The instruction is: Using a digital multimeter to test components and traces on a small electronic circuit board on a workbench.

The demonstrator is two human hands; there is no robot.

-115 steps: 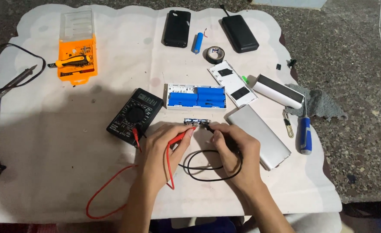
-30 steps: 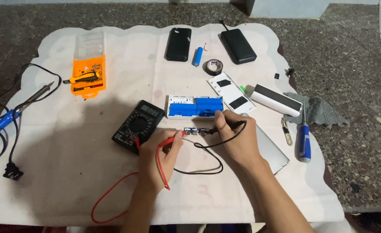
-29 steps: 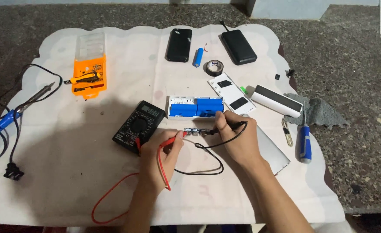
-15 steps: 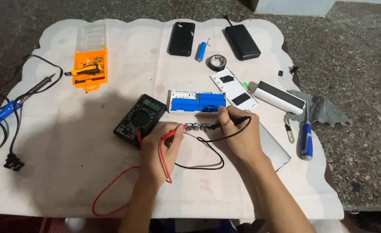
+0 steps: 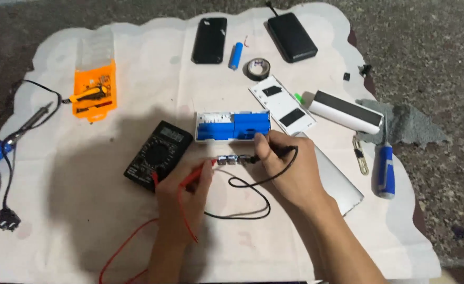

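My left hand point(image 5: 182, 195) grips a red test probe point(image 5: 199, 171) whose tip touches the left end of a small circuit board point(image 5: 231, 160) lying on the white cloth. My right hand point(image 5: 290, 172) grips a black test probe point(image 5: 274, 153) at the board's right end. Red and black leads run back to a black multimeter point(image 5: 157, 155) just left of my hands. A white tray holding blue battery cells point(image 5: 233, 127) lies right behind the board.
A silver case point(image 5: 337, 181) lies under my right wrist. A blue screwdriver point(image 5: 385, 169), white housing parts point(image 5: 342, 110), tape roll point(image 5: 257, 68), two black devices point(image 5: 209, 40), a loose blue cell point(image 5: 235, 54), an orange bit box point(image 5: 94, 94) and a soldering iron point(image 5: 11, 141) lie around the cloth point(image 5: 85, 221).
Both hands stay on the probes at the small board, shifting only slightly. The camera has moved a little, so everything sits somewhat differently in view.
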